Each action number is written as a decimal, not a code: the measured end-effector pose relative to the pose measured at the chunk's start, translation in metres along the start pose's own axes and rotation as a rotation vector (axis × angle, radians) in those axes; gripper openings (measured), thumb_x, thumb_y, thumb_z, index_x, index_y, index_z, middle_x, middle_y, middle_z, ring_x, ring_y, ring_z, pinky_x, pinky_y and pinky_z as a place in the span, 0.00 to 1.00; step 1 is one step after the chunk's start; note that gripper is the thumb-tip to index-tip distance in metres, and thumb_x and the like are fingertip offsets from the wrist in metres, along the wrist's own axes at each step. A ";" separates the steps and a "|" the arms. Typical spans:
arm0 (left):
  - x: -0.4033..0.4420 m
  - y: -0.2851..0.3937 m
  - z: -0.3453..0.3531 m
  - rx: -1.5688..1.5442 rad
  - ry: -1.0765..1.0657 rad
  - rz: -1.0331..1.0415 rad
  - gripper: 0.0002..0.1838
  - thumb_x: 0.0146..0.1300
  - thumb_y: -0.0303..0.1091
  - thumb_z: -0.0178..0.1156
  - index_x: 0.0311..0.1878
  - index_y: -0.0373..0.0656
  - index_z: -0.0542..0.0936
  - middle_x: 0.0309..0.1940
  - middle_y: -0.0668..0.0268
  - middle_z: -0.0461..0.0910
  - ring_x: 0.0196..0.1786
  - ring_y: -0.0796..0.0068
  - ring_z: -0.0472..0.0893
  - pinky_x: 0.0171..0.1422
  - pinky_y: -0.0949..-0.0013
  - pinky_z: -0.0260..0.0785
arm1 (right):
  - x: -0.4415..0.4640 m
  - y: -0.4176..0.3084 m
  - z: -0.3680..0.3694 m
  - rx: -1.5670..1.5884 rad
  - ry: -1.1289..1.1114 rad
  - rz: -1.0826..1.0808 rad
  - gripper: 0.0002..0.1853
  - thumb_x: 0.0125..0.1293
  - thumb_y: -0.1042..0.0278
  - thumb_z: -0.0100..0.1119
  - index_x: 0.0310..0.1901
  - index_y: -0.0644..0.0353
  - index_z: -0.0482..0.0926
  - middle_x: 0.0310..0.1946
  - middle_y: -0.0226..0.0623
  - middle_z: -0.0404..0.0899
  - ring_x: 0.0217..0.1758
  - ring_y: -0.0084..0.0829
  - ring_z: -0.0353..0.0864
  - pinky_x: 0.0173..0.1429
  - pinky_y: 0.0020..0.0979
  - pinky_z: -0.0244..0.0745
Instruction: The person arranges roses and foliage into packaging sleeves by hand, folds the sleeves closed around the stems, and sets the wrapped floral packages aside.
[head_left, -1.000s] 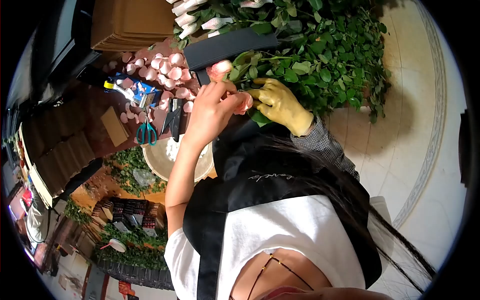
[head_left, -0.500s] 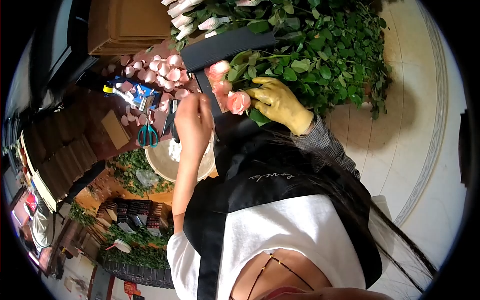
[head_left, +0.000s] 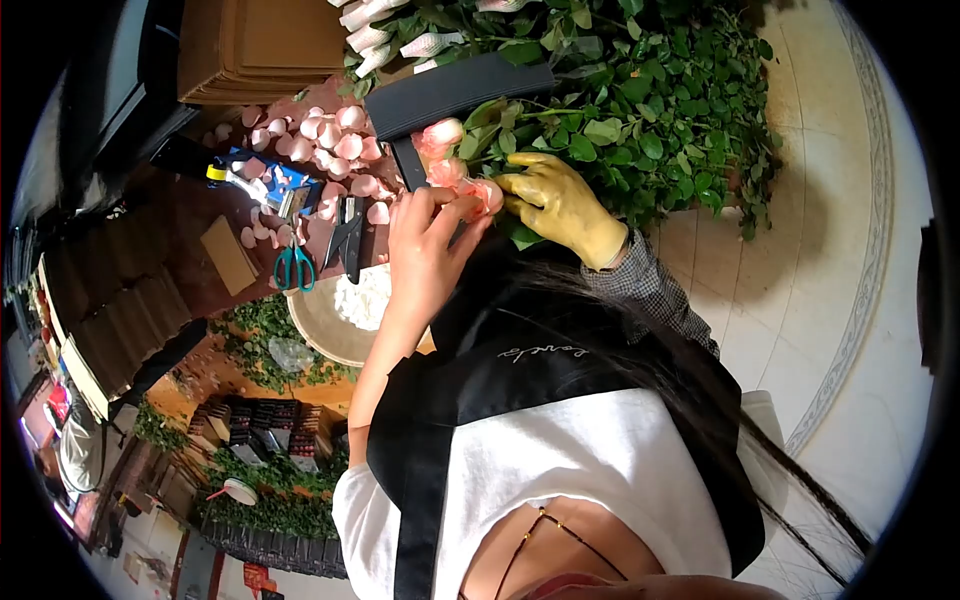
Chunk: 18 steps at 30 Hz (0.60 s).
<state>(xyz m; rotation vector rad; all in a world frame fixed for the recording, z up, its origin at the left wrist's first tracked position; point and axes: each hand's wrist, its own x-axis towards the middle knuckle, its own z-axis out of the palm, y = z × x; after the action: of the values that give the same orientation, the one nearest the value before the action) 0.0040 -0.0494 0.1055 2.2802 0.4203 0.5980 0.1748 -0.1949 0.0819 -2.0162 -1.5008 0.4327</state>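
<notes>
My left hand, bare, reaches to the nearest pink rose, with its fingers closed on the outer petals of the bloom. My right hand, in a yellow glove, is curled around the rose just behind its head; the stem inside the grip is hidden. Two more pink roses, one at the top and one in the middle, lie beside it on a black edge. Loose pink petals are scattered on the dark red table left of my left hand.
A black stapler and teal-handled scissors lie by the table edge. Below stands a round bin with white pieces inside. Leafy stems spread at the upper right, net-wrapped roses at the top, and cardboard at the upper left.
My left hand has moved right, from beside the stapler onto the nearest rose, uncovering the stapler and more of the bin. My gloved right hand has stayed in place.
</notes>
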 end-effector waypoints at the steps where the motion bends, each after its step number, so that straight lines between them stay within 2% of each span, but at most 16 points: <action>1: 0.002 0.002 -0.001 0.003 0.002 0.004 0.18 0.48 0.32 0.78 0.42 0.44 0.83 0.38 0.66 0.77 0.41 0.61 0.77 0.45 0.60 0.67 | 0.000 -0.002 -0.001 0.000 0.004 -0.003 0.17 0.53 0.72 0.73 0.47 0.52 0.84 0.40 0.31 0.86 0.57 0.41 0.81 0.65 0.41 0.73; 7: 0.004 0.007 0.004 0.086 0.071 0.061 0.14 0.52 0.29 0.74 0.42 0.46 0.83 0.39 0.68 0.78 0.40 0.62 0.75 0.45 0.60 0.65 | 0.002 -0.002 0.001 -0.013 0.099 -0.070 0.15 0.53 0.70 0.73 0.44 0.54 0.84 0.38 0.32 0.86 0.51 0.43 0.83 0.62 0.42 0.76; 15: -0.004 0.004 0.004 0.101 0.062 0.067 0.10 0.54 0.26 0.71 0.39 0.44 0.81 0.39 0.65 0.78 0.42 0.59 0.76 0.47 0.58 0.65 | 0.001 -0.004 0.000 -0.024 0.091 -0.040 0.15 0.54 0.68 0.73 0.44 0.53 0.84 0.35 0.34 0.86 0.51 0.44 0.83 0.63 0.41 0.75; 18: -0.012 -0.013 -0.008 -0.008 0.141 -0.109 0.10 0.54 0.23 0.69 0.37 0.42 0.79 0.38 0.60 0.77 0.42 0.56 0.76 0.48 0.58 0.67 | 0.000 -0.014 -0.004 -0.110 0.114 -0.041 0.14 0.54 0.67 0.73 0.43 0.52 0.84 0.33 0.34 0.85 0.51 0.43 0.82 0.63 0.40 0.74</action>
<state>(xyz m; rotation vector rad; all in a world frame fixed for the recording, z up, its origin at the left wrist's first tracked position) -0.0118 -0.0415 0.0970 2.1988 0.6054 0.7055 0.1667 -0.1931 0.0932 -2.0536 -1.5215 0.2186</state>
